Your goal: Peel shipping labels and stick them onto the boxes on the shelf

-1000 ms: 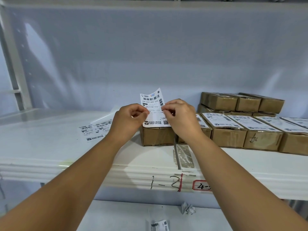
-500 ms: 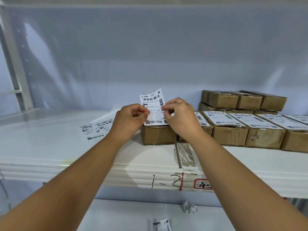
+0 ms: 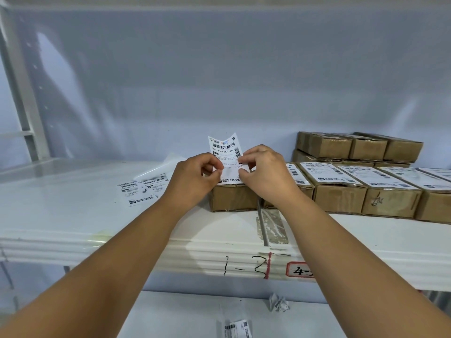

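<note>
A white shipping label (image 3: 225,154) with barcodes stands upright between my hands, its top edge curling. My left hand (image 3: 195,178) pinches its left edge and my right hand (image 3: 264,173) pinches its right edge. Both hover just above a brown cardboard box (image 3: 233,198) at the left end of a row on the white shelf (image 3: 73,215). To the right, several boxes (image 3: 339,189) carry labels on their tops. More loose labels (image 3: 144,189) lie on the shelf left of my hands.
Unlabelled brown boxes (image 3: 358,148) are stacked at the back right. A strip of worn tape (image 3: 272,226) crosses the shelf front near the handwritten marks. On the lower level lie a crumpled paper scrap (image 3: 278,303) and a label piece (image 3: 238,329).
The label's top has curled and it has sunk slightly between my fingers. Both hands stay in place over the leftmost box.
</note>
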{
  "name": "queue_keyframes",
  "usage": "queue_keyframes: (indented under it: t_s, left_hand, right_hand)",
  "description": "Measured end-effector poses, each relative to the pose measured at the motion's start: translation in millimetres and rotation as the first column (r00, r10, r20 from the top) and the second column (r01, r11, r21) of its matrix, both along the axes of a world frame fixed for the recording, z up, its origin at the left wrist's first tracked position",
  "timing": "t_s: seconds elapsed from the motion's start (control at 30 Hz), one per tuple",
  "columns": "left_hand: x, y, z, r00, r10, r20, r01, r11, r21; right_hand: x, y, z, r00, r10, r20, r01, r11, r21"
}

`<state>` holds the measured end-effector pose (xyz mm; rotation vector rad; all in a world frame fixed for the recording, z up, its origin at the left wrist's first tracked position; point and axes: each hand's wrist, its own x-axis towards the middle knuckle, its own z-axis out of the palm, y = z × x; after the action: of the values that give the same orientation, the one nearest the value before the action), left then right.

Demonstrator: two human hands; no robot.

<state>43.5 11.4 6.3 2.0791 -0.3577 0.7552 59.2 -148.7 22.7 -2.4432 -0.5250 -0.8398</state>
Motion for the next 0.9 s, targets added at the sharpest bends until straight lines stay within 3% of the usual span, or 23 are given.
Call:
queue_keyframes:
  t_s: [0.2,0.33,0.43,0.67,0.9]
  left_hand:
    - [-0.8,-1.0,-0.9,0.999,0.026,0.032,-0.028,0.998,0.062]
    - [-1.8,-3.6,-1.4,0.972,0.211,0.107,-0.23,0.946,0.227]
    - [-2.8,-5.4,-0.7,0.957,0.266,0.115,-0.288,0.918,0.271]
    - [-0.6,-0.2,-1.3,0.962,0.268,-0.046,-0.253,0.946,0.203]
    - [2.2,0.3,-2.4,0.953,0.293,-0.082,-0.269,0.938,0.219]
  right_hand:
    - [0.3,-0.4,-0.6,1.0,-0.012,-0.004,0.012,1.0,-0.027]
    - [1.0,0.5,-0.7,1.0,-0.023,-0.02,0.022,0.999,-0.035]
    - [1.5,0.4,0.0,0.999,-0.025,-0.038,0.023,0.999,-0.038]
    - [0.3,1.1,1.1,0.998,-0.04,-0.051,0.039,0.999,-0.026]
    - [2.0,3.3,5.4,0.99,-0.082,-0.113,0.076,0.996,-0.055]
